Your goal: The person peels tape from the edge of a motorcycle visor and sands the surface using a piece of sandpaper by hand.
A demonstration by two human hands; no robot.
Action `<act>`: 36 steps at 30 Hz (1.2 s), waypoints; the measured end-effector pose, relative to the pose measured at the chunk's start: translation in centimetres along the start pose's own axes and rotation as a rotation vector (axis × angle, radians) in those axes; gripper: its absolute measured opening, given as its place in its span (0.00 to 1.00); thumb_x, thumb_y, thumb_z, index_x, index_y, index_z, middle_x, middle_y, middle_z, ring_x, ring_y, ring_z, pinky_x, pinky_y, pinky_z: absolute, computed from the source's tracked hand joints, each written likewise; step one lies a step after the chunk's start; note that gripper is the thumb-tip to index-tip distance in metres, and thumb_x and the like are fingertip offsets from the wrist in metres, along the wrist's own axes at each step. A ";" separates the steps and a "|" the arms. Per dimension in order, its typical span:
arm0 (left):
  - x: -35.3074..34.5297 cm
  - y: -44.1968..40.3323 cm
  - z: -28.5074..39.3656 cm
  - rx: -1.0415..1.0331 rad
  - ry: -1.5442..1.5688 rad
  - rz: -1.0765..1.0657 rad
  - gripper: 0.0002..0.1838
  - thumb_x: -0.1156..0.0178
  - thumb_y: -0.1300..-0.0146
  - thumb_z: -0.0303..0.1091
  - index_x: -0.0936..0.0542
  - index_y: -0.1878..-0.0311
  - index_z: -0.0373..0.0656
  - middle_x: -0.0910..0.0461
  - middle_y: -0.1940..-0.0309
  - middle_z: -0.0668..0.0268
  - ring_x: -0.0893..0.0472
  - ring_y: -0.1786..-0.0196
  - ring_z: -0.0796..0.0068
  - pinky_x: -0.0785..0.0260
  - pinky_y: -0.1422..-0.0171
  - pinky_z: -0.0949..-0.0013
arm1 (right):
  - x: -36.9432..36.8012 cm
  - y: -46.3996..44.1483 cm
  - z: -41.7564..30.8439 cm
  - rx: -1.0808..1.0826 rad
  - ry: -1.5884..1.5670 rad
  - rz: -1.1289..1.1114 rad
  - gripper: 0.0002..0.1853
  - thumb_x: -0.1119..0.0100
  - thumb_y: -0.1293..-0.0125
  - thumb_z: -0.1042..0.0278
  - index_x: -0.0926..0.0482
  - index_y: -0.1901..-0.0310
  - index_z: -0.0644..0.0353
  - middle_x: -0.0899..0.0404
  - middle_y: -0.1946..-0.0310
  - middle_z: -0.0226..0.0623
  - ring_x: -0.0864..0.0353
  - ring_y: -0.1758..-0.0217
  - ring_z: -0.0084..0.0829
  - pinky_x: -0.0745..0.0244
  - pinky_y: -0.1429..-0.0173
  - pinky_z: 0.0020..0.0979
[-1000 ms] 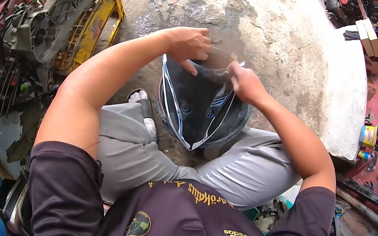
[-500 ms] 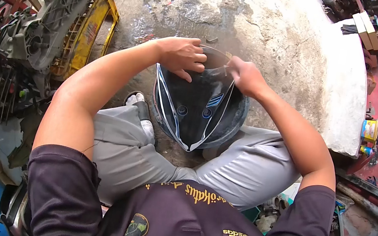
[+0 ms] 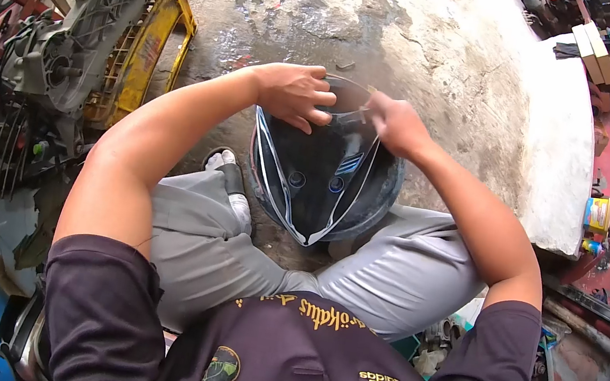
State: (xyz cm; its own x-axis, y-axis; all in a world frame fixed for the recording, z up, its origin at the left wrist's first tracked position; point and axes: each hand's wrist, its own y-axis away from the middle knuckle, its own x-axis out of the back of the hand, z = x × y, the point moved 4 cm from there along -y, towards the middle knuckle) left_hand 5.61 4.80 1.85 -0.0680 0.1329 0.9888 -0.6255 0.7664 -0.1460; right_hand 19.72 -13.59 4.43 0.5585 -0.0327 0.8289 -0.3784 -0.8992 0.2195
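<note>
A black V-shaped plastic panel (image 3: 318, 169), like a scooter's front cover, has white edge lines, blue stripes and two round holes. It tapers toward me over a dark round basin (image 3: 387, 195) between my legs. My left hand (image 3: 299, 97) is closed over the panel's far left part, fingers bent and thumb apart from them. At the far right edge my right hand (image 3: 394, 123) is pinched, slightly smeared by motion. A small pale yellowish bit shows at its fingertips; what it is I cannot make out. Part of the far rim is hidden by my hands.
A yellow crate (image 3: 131, 58) stands at the left beside a grey metal engine casing (image 3: 79, 38). Ahead lies stained concrete floor (image 3: 450, 62). To the right are a white ledge (image 3: 559, 150), cardboard boxes (image 3: 595, 54) and a yellow can (image 3: 598, 215).
The whole view has shifted slightly. Both hands stay at the panel's far end, and the right hand's fingers have moved a little along the edge.
</note>
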 end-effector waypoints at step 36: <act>-1.4 1.5 1.7 0.220 0.100 0.176 0.16 0.36 0.27 0.52 0.24 0.52 0.51 0.24 0.57 0.65 0.22 0.49 0.62 0.31 0.40 0.54 | -1.6 0.6 -4.2 0.130 0.016 -0.016 0.10 0.41 0.28 0.72 0.19 0.48 0.61 0.14 0.56 0.56 0.14 0.47 0.59 0.21 0.44 0.54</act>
State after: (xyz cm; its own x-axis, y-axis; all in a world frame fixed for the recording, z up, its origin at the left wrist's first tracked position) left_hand 3.46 4.70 0.28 -0.1202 0.3217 0.9392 -0.7654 0.5725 -0.2941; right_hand 15.48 -12.30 5.35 0.5512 -0.0121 0.8343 -0.2699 -0.9487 0.1646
